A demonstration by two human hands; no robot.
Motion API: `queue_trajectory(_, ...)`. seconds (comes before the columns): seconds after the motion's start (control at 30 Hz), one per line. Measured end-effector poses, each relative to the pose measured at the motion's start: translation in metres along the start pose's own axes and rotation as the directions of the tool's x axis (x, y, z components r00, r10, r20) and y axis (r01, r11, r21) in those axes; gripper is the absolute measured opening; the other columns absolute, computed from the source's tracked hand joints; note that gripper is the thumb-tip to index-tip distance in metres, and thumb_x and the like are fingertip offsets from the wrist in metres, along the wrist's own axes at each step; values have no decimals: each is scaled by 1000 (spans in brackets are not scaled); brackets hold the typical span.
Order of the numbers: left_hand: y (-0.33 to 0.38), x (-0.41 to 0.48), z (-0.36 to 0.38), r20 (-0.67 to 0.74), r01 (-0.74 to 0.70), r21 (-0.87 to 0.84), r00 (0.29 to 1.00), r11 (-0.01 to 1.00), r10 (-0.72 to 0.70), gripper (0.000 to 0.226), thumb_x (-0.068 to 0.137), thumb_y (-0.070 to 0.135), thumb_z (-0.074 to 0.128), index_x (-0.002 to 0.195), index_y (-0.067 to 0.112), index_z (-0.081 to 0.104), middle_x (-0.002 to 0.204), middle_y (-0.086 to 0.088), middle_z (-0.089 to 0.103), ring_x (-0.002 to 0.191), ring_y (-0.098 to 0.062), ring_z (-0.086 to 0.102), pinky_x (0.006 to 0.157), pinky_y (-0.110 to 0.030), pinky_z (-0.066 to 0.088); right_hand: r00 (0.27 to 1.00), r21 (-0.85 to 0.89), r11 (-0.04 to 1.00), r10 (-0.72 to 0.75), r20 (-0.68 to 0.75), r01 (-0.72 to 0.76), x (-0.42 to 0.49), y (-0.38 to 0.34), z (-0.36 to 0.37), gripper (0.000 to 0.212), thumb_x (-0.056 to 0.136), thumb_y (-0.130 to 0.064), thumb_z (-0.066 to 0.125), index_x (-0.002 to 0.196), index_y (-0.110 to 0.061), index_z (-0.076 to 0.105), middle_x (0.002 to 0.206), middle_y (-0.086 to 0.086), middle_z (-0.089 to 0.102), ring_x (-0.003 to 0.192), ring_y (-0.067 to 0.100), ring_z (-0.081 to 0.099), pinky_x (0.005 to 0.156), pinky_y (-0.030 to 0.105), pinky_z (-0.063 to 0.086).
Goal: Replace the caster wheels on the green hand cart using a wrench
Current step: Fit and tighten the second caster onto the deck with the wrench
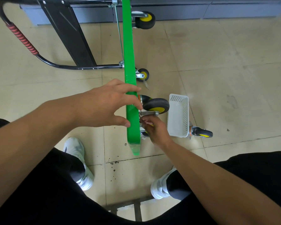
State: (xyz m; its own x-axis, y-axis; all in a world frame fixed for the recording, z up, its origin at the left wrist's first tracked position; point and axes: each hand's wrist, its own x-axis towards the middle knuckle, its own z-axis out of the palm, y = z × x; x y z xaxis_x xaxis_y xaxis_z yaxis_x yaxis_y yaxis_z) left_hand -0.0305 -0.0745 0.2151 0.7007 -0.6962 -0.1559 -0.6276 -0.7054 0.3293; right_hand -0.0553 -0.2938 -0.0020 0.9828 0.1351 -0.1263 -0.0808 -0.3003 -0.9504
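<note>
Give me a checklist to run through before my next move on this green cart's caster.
1. Green cart deck steadied on its edge: ok, left hand grips it.
2. Wrench ready: not ok, none in view.
3. Fastener at the lower caster mount seated: cannot tell, right hand hides it.
4. Loose caster ready: ok, on the floor beside the white basket.
5. Basket contents: cannot tell.

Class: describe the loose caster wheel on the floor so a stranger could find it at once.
Find the green hand-cart deck standing on edge, then the white perforated plastic basket on the floor to its right. At the basket's near right corner lies a black-and-yellow caster wheel with a silver bracket. Unlike the mounted casters, it is off the cart.
</note>
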Motion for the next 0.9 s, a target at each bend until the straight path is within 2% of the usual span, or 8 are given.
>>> queue_trajectory(0.1, 1, 0, 0, 12, 7, 9, 1000, 1000, -7, 54, 79, 57, 70, 130, 50, 53, 160, 12, 28, 140, -17, 23, 108, -41, 37, 1000, -33, 999, -18, 20, 18, -2, 1, -2, 50, 100, -5, 63, 95, -54, 63, 109, -9, 68, 107, 16, 67, 91, 52, 60)
queue_trajectory(0.2, 0, 0, 0, 15, 9, 7, 1000, 1000, -9, 54, 79, 57, 70, 130, 50, 52, 160, 12, 28, 139, -17, 23, 108, -41, 36, 998, -40, 998, -51, 45, 53, -6, 2, -3, 41, 97, 3, 64, 100, -39, 64, 107, -20, 63, 106, 11, 67, 92, 44, 61)
queue_trajectory(0.33, 0, 1, -1, 16, 8, 12, 1000, 1000, -8, 54, 79, 57, 71, 130, 50, 53, 160, 12, 28, 139, -18, 25, 110, -41, 36, 997, -80, 995, -60, 51, 64, -8, 2, -4, 34, 95, 2, 66, 103, -31, 64, 106, -16, 64, 101, 8, 65, 94, 27, 55)
queue_trajectory(0.4, 1, 1, -1, 13, 8, 12, 1000, 1000, -8, 54, 79, 57, 71, 129, 49, 54, 160, 11, 28, 138, -18, 25, 109, -40, 36, 996, -104, 992, -70, 49, 75, -8, 4, -4, 37, 95, 2, 66, 104, -34, 63, 107, -12, 65, 103, 15, 66, 96, 29, 55)
queue_trajectory(0.53, 1, 1, -1, 14, 10, 8, 1000, 1000, -10, 54, 78, 58, 69, 129, 50, 53, 160, 13, 28, 138, -16, 24, 108, -37, 34, 999, -93, 995, -42, 33, 44, -5, 4, -5, 36, 96, 0, 67, 102, -35, 64, 106, -21, 63, 104, 16, 67, 94, 31, 56)
queue_trajectory(0.67, 1, 1, -1, 21, 13, 22, 1000, 1000, -13, 55, 78, 59, 67, 130, 51, 52, 160, 13, 27, 139, -16, 23, 108, -35, 32, 998, -40, 997, -60, 16, 61, -3, -1, -3, 37, 96, 1, 67, 100, -36, 64, 106, -18, 65, 105, 9, 67, 90, 23, 55)
queue_trajectory(0.73, 1, 1, -1, 12, 10, 15, 1000, 1000, -10, 55, 78, 58, 69, 130, 50, 53, 160, 13, 28, 139, -17, 25, 108, -35, 32, 999, -18, 999, -45, 15, 46, -3, -2, -1, 39, 97, 1, 65, 99, -37, 64, 107, -14, 66, 106, 11, 67, 90, 26, 56)
queue_trajectory(0.9, 1, 1, 0, 13, 8, 10, 1000, 1000, -8, 55, 78, 58, 70, 130, 50, 54, 160, 13, 27, 139, -18, 25, 109, -36, 32, 999, 7, 999, -43, 12, 43, -5, -3, 2, 31, 95, 6, 65, 103, -24, 66, 110, 0, 69, 105, 10, 67, 91, 19, 53)
